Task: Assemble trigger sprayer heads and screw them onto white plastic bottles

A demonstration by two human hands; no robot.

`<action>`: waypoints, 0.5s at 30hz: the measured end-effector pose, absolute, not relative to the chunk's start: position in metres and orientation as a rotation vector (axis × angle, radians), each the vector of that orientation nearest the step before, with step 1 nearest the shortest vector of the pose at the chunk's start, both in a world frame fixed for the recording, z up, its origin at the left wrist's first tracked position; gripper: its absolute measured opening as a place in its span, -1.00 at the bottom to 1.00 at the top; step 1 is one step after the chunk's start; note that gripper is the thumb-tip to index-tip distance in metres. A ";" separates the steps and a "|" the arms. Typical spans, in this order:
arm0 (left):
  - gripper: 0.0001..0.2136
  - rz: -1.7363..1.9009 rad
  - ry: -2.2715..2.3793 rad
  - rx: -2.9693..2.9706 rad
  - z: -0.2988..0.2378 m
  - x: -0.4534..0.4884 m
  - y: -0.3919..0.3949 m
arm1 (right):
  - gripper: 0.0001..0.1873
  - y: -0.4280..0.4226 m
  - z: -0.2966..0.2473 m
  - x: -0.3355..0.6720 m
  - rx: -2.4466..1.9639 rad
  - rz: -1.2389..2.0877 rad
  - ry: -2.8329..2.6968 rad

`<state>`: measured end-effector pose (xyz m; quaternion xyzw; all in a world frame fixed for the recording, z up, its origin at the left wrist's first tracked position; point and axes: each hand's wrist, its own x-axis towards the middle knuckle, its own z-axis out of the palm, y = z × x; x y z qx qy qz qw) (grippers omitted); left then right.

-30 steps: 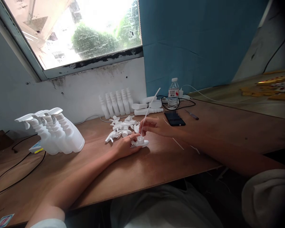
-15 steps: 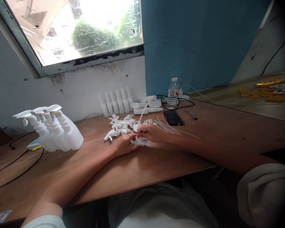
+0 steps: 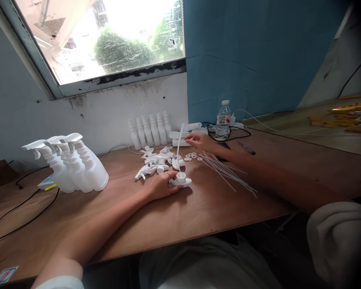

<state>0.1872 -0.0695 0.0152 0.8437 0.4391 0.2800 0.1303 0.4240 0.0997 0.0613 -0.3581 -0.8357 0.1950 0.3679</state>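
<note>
My left hand grips a white spray trigger head just above the table, its round collar facing up. A thin white dip tube rises from the collar, leaning slightly. Off to the right and farther back, my right hand hovers with loosely bent fingers apart and nothing visible in them. It is nearest to the white bottles lying on their sides. Behind my left hand lies a pile of spray trigger heads. White ring washers and loose dip tubes are scattered to the right.
Spray bottles with trigger heads stand at the left. A row of bottles without heads lines the wall. At the back right are a water bottle, black cable and a small knife-like tool. The table's front edge runs before me.
My right hand has left the spray trigger head and moved up and back to the right. My left hand still holds the head. Several loose dip tubes have shifted toward the front.
</note>
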 end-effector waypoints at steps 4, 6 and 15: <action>-0.62 0.804 1.277 2.451 0.016 0.187 -0.069 | -0.24 0.170 0.078 0.447 -1.317 0.157 -1.911; -0.63 0.795 1.283 2.444 0.014 0.187 -0.068 | -0.11 0.191 0.080 0.451 -1.436 0.120 -1.916; -0.60 0.775 1.286 2.498 0.010 0.186 -0.063 | -0.60 0.180 0.107 0.439 -1.224 -0.094 -1.805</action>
